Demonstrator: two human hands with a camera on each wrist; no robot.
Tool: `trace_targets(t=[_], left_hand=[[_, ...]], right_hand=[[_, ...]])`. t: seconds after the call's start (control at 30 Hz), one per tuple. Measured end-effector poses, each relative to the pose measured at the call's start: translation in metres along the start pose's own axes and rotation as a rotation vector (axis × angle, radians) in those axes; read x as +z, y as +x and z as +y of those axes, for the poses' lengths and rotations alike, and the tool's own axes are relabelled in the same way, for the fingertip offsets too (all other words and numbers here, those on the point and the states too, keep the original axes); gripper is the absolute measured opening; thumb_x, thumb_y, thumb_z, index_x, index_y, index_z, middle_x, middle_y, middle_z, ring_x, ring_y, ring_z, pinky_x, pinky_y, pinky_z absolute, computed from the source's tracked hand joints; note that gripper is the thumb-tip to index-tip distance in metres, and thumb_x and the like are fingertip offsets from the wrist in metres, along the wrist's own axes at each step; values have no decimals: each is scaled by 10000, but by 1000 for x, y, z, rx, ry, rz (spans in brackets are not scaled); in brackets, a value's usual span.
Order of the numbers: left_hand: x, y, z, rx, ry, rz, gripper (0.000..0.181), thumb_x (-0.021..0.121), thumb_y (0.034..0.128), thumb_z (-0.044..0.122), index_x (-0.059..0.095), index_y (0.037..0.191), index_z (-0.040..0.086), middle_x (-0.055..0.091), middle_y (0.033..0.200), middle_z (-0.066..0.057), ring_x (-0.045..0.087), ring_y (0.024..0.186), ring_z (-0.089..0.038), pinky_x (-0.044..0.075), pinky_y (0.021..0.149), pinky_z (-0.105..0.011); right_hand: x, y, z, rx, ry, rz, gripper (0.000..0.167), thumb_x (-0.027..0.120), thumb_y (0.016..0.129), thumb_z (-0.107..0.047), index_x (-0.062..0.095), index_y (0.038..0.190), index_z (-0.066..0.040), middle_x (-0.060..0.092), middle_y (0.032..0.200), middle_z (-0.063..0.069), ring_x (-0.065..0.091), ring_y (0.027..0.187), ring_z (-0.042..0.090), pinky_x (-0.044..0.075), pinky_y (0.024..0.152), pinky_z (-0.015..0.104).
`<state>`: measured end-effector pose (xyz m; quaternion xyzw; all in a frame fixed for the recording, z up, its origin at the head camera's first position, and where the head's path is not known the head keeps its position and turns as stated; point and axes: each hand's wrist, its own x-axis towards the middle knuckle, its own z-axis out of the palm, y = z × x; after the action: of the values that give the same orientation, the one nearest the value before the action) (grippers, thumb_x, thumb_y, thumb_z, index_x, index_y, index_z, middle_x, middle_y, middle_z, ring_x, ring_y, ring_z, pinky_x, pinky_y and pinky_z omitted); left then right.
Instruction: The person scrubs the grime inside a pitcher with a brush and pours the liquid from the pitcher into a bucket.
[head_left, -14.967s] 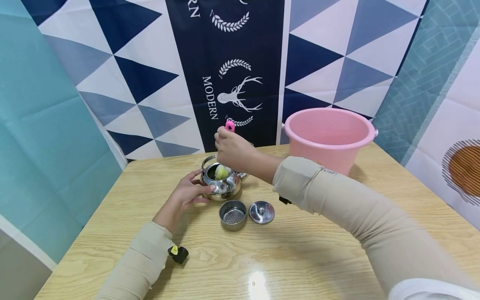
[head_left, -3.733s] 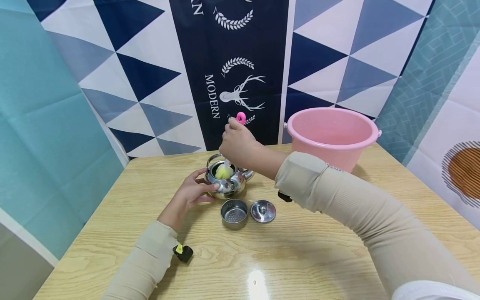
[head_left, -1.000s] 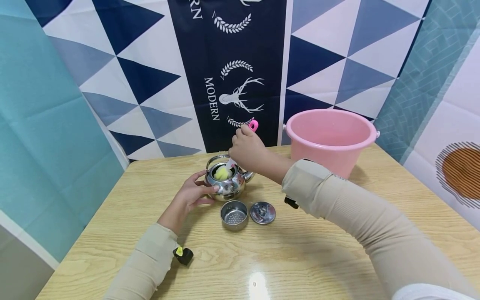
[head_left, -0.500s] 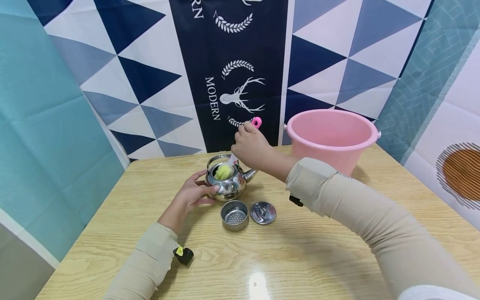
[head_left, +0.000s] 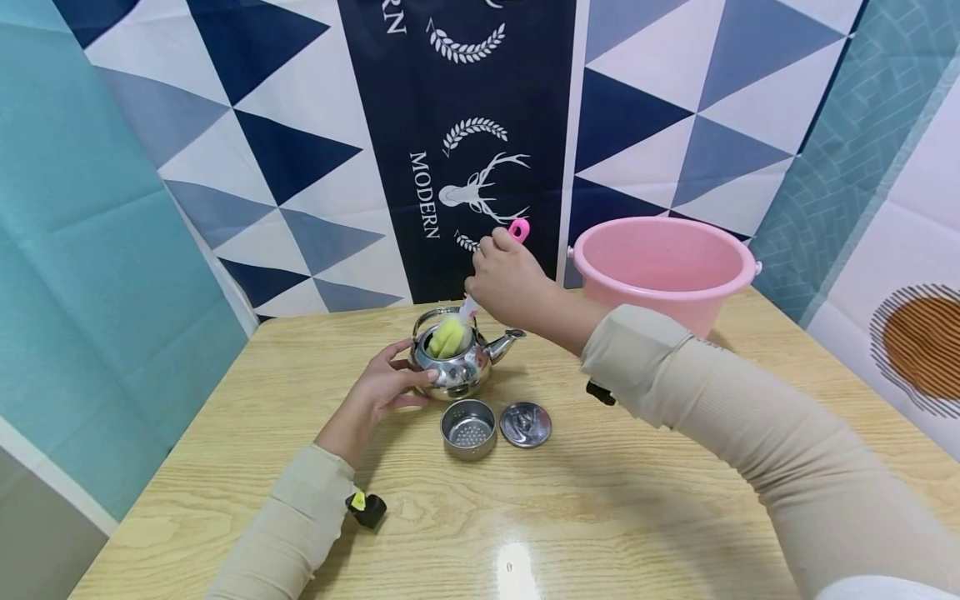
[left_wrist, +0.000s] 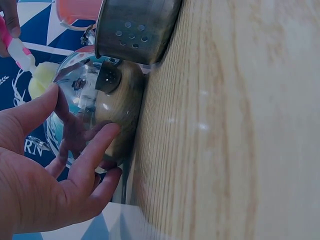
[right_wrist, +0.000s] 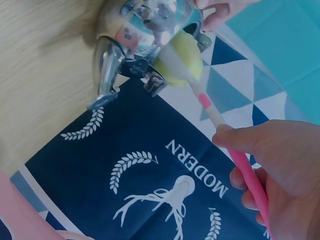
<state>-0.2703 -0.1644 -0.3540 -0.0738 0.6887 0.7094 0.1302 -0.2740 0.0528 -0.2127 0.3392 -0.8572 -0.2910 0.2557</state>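
Observation:
A shiny steel teapot point(head_left: 459, 379) stands lidless on the wooden table. My left hand point(head_left: 382, 382) steadies its left side, thumb and fingers curved round the body; the left wrist view shows the fingertips against the steel point(left_wrist: 125, 105). My right hand point(head_left: 510, 279) grips the pink handle point(right_wrist: 250, 182) of a brush whose yellow sponge head point(head_left: 447, 337) sits in the teapot's mouth, partly above the rim. In front of the pot lie a perforated steel strainer point(head_left: 468, 433) and a round lid point(head_left: 526, 425).
A pink bucket point(head_left: 660, 292) stands at the back right of the table point(head_left: 600, 517), close to the patterned wall cloth point(head_left: 300, 167). The teapot's spout point(head_left: 504, 343) points right, beneath my right wrist. A small black wrist device point(head_left: 367, 510) hangs by the left sleeve.
My right hand has risen slightly and shifted right, and the sponge head has come up a little in the teapot's mouth. More of the spout shows. My left hand stays on the pot.

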Motion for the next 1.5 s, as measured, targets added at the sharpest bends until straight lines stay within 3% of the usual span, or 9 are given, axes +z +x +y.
trace_targets(t=[0.43, 0.93, 1.5], left_hand=[[1, 0, 1, -1, 2, 2, 836, 715, 845, -65, 304, 1527, 190, 435, 1264, -206, 574, 1002, -322, 590, 792, -481], [1, -2, 1, -4, 5, 1, 835, 715, 849, -56, 298, 1529, 191, 432, 1266, -202, 558, 1039, -328, 577, 825, -497], [0, -1, 2, -8, 7, 1, 834, 724, 850, -39, 301, 1528, 200, 430, 1282, -203, 549, 1059, -334, 570, 841, -505]], right_hand=[[-15, -5, 14, 9, -16, 36, 191, 555, 930, -110, 737, 941, -169, 618, 896, 84, 476, 901, 269, 319, 863, 413], [-32, -12, 24, -10, -56, 12, 163, 584, 919, -109, 728, 985, -147, 604, 881, 81, 452, 894, 278, 311, 854, 421], [-35, -14, 28, -18, -60, 14, 165, 572, 923, -107, 723, 982, -138, 601, 882, 88, 445, 898, 284, 307, 851, 418]])
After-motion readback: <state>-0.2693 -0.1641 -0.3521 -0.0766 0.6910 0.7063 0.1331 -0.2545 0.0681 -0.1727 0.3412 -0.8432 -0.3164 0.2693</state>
